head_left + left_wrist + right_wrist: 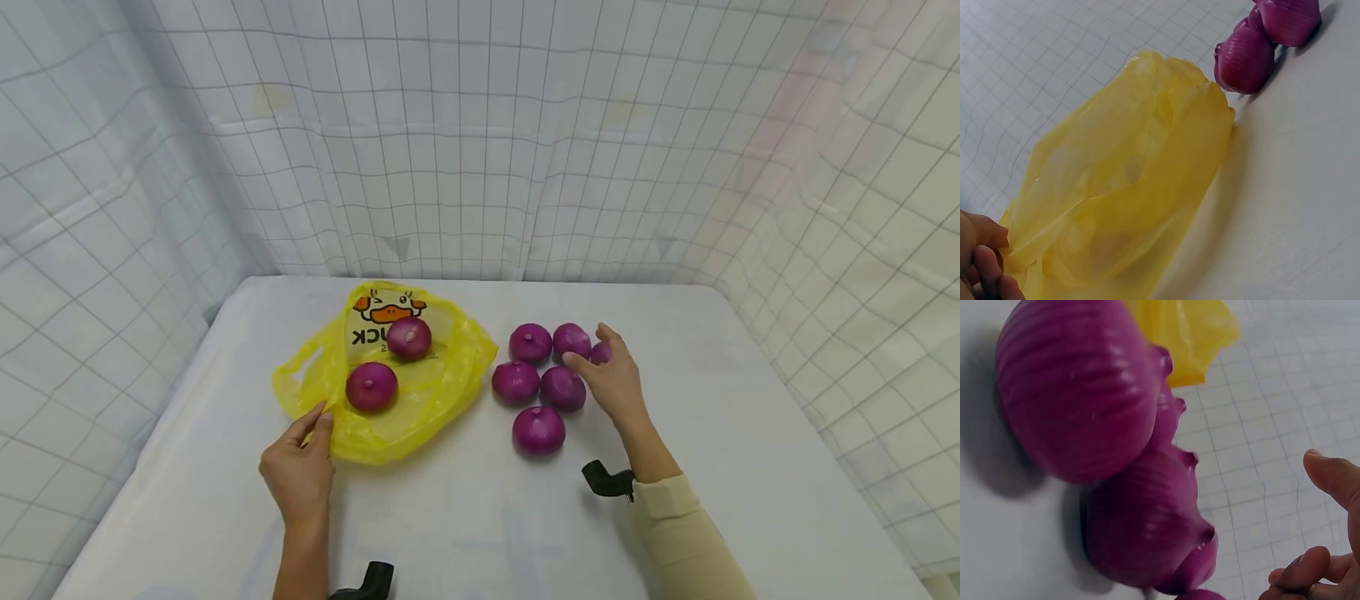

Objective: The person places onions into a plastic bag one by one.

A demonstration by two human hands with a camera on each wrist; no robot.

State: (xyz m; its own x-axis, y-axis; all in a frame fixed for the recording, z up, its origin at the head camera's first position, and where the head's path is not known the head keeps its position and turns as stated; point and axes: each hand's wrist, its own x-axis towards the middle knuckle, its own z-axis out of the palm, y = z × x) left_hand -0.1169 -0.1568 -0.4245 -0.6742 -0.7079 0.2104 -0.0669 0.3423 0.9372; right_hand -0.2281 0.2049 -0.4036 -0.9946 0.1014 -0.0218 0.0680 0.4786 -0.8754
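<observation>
A yellow plastic bag (442,392) with a duck print lies spread on the left half of the table. One red onion (409,338) and another red onion (372,387) rest on it in the head view. My left hand (298,465) pinches the bag's near left edge between thumb and fingers. To the right of the bag sits a cluster of several red onions (538,431). My right hand (617,382) hovers over the cluster's right side, thumb and fingers spread apart, nothing between them. Its fingers partly hide the rightmost onion (600,352).
The white-covered table (465,517) meets a white gridded curtain (465,192) at the back and both sides. Black wrist-camera mounts stick out by the right wrist (609,480) and the left wrist (367,582).
</observation>
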